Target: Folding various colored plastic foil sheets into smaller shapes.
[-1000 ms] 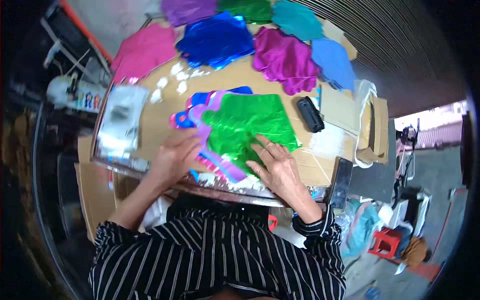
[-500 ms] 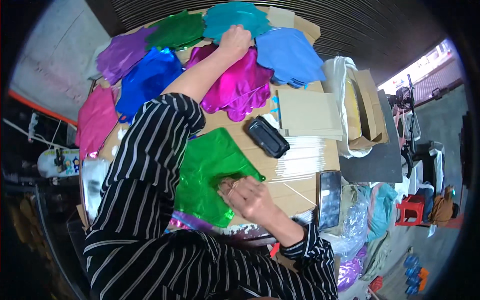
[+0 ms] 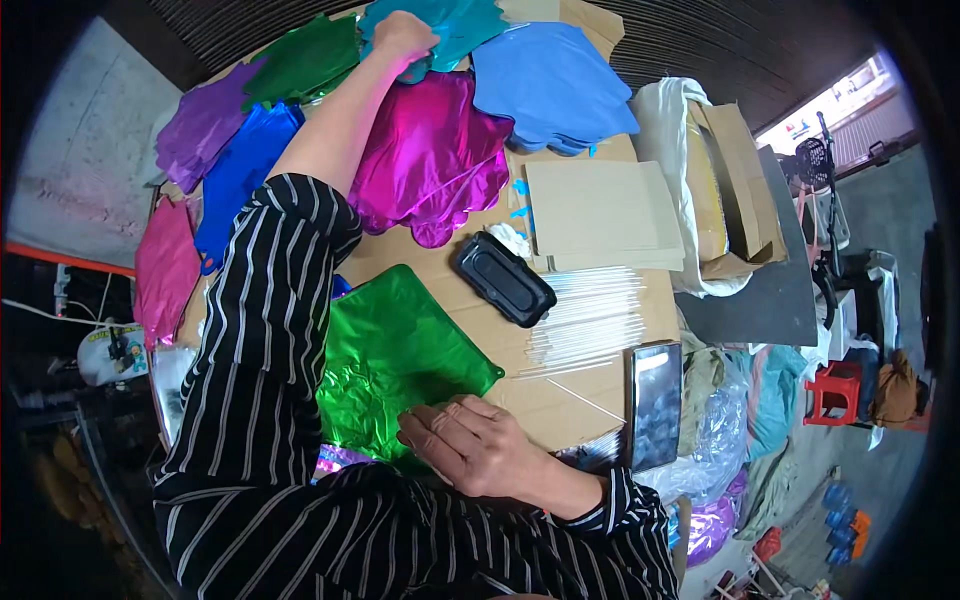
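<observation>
A shiny green sheet (image 3: 400,335), which looks like a flat foil balloon with a small tab at its right corner, lies on the cardboard-topped table before me. My right hand (image 3: 462,442) is closed over its near edge, fingers curled and fingertips hidden. At the far side, my left hand (image 3: 405,38) bends its fingers down onto a stack of teal foil balloons (image 3: 465,22), closed at the stack's near edge. Below that hand spreads a magenta foil stack (image 3: 430,150). A light blue stack (image 3: 555,85) lies to its right.
Dark green (image 3: 305,62), purple (image 3: 205,125), blue (image 3: 245,160) and pink (image 3: 168,265) foil stacks fan out leftward. A black tray (image 3: 505,280), cardboard sheets (image 3: 605,215), white sticks (image 3: 585,315) and a phone (image 3: 655,405) occupy the right. An open carton (image 3: 745,185) stands beyond.
My right hand has moved nearer to me, toward the green balloon's near edge. My left hand stays at the teal stack, now at its left part; the view has shifted slightly.
</observation>
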Motion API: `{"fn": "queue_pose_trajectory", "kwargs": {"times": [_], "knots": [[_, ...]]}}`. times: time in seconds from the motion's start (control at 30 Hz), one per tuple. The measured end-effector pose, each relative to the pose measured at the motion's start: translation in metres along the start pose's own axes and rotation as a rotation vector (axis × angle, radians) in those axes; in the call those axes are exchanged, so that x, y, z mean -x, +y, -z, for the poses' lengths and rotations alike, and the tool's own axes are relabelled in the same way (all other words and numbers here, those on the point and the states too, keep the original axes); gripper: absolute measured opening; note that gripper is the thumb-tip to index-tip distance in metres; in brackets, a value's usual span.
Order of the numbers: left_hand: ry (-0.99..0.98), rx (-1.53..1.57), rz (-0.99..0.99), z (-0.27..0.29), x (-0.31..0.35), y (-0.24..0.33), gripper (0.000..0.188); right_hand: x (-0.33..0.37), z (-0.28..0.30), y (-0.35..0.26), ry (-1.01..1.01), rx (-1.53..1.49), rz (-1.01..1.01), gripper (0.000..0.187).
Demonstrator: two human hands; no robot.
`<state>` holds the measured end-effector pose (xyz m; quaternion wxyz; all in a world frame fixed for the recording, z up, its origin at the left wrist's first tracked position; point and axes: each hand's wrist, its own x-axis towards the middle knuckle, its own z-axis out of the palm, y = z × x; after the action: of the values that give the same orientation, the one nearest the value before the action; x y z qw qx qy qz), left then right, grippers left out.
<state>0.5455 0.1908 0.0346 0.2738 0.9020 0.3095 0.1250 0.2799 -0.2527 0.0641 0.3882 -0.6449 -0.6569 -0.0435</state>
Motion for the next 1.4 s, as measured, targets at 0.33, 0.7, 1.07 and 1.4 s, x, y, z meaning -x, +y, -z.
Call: {"fn": "queue_pose_trajectory", "kwargs": {"times": [0.33,0.7,1.07,1.4], "knots": [[0.261,-0.077,-0.044,0.026,-0.042,-0.072,0.041,0.011,0.104,0.015,-0.065,0.010,-0.011,0.015],[0.430,0.009,-0.258,0.027,-0.011,-0.042,0.048,-0.207,0.067,0.228,-0.132,0.553,0.073,0.044],[0.181,0.361,-0.189,0.024,-0.009,-0.023,0.014,-0.278,-0.031,0.360,-0.345,0.762,-0.303,0.038],[1.179,0.474,-0.042,0.241,-0.003,-0.079,0.011,-0.275,-0.056,0.346,-0.442,0.816,-0.452,0.049]]}}
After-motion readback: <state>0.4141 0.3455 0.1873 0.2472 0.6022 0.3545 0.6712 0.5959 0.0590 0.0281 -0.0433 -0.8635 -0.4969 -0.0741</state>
